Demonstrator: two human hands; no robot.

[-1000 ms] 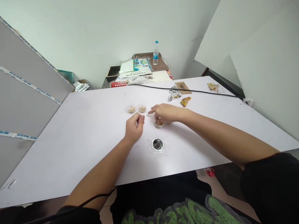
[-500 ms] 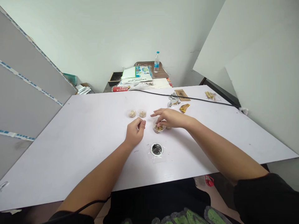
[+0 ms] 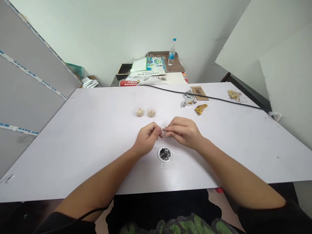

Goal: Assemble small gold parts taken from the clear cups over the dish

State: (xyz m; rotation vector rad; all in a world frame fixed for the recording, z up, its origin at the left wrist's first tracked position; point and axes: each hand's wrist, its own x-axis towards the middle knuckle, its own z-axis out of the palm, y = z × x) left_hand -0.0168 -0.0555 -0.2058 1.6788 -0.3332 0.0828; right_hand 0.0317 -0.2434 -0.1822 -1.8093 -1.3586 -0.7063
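Observation:
My left hand (image 3: 149, 138) is closed, thumb pressed against the curled fingers. My right hand (image 3: 184, 131) pinches just opposite, its fingertips almost touching the left ones. Something tiny and pale shows between the fingertips, too small to name. Behind the hands stand two small clear round tubs, a left tub (image 3: 139, 112) and a right tub (image 3: 151, 112), both filled with short pale pieces. The tub of golden pieces cannot be seen now, apparently hidden by my right hand. A round dark disc with a white rim (image 3: 165, 154) lies just in front of the hands.
Toward the back right of the white table (image 3: 97, 130) lie a gold foil packet (image 3: 201, 109), a silver packet (image 3: 188, 98) and a brown card (image 3: 199, 93). A black cable (image 3: 170, 91) runs across the rear. Beyond it, a water bottle (image 3: 172, 52) stands on a brown tray.
My right hand has left the tub of golden pieces and come to my left hand, fingertips to fingertips. My left hand has shifted slightly right. The view has tilted a little.

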